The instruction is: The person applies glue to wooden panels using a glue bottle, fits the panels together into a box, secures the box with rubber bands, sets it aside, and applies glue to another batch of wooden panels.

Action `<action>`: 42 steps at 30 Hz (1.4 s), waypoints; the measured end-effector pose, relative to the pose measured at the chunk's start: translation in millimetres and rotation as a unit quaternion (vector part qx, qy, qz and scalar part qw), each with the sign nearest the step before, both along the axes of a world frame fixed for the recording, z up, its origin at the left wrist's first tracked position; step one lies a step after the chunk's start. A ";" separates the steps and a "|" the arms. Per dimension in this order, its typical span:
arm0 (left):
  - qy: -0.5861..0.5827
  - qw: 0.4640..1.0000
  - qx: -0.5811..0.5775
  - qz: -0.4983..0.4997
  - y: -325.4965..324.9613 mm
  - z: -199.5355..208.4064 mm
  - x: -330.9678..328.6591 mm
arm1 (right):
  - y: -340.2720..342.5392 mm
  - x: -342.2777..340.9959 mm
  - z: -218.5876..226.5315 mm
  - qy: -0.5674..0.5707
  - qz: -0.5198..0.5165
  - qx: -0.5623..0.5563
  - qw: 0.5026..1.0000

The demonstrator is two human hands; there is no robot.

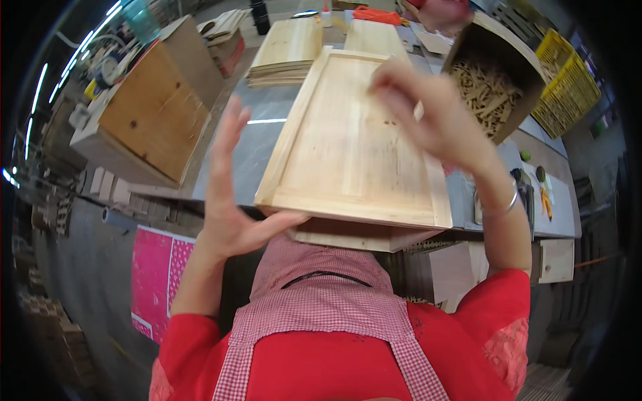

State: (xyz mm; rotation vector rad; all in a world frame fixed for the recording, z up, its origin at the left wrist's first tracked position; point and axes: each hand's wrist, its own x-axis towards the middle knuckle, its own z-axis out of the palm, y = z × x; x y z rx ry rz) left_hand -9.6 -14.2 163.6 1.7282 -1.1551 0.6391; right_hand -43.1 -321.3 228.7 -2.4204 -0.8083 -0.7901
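Observation:
A pale wooden box (334,154) with raised strips around its recessed top panel lies at the table's near edge, in front of my body. An opening shows under its near edge. My left hand (231,200) is open at the box's near left corner, fingers pointing up and the thumb lying along the edge. Over the right part of the panel, my right hand (428,113) is raised with its fingers curled inward, blurred by motion. What those fingers hold, if anything, cannot be made out.
Stacked wooden panels (284,50) lie beyond the box on the grey table (257,144). A carton (491,73) of small wooden pieces and a yellow crate (568,83) stand at right. A large wooden box (154,113) is at left. Orange-handled tools (546,202) lie right.

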 end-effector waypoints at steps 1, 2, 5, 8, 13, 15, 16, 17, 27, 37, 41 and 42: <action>-0.075 0.997 0.019 0.004 -5.8 9.7 -1.2 | 32.5 -11.4 -3.7 0.022 0.068 0.002 0.997; -0.099 0.992 0.058 0.041 -8.8 18.9 -2.9 | 54.9 -27.8 -3.1 0.064 0.075 -0.051 0.994; 0.045 0.975 0.062 -0.208 0.6 39.6 -14.7 | 80.8 -54.2 3.8 0.074 0.141 -0.033 0.987; 0.382 0.786 -0.156 -0.460 15.6 38.6 -34.5 | 75.9 -75.0 8.7 0.053 0.126 -0.027 0.990; 0.367 0.831 -0.113 -0.402 27.4 30.1 -41.4 | 79.3 -104.1 -0.3 0.093 0.117 -0.003 0.989; 0.312 0.771 -0.110 -0.544 27.2 30.6 -40.6 | 69.8 -113.8 0.2 0.097 0.130 0.005 0.987; 0.295 0.753 -0.096 -0.580 30.1 32.6 -41.1 | 62.6 -117.8 -1.6 0.114 0.134 0.007 0.984; 0.279 0.736 -0.076 -0.612 32.1 34.4 -39.5 | 51.3 -119.0 -3.9 0.104 0.125 -0.010 0.987; -0.172 0.923 0.343 0.028 115.1 -10.4 49.5 | -74.8 -171.2 -59.6 0.059 -0.235 -0.042 0.969; -0.119 0.929 0.346 -0.054 103.2 -21.3 48.2 | -61.9 -172.4 -81.0 0.184 -0.204 -0.104 0.956; -0.054 0.923 0.380 -0.028 101.2 -71.7 34.1 | -57.2 -178.2 -116.2 0.183 -0.244 -0.137 0.942; -0.065 0.915 0.399 -0.016 97.8 -97.3 26.8 | -52.9 -180.8 -137.1 0.175 -0.237 -0.153 0.943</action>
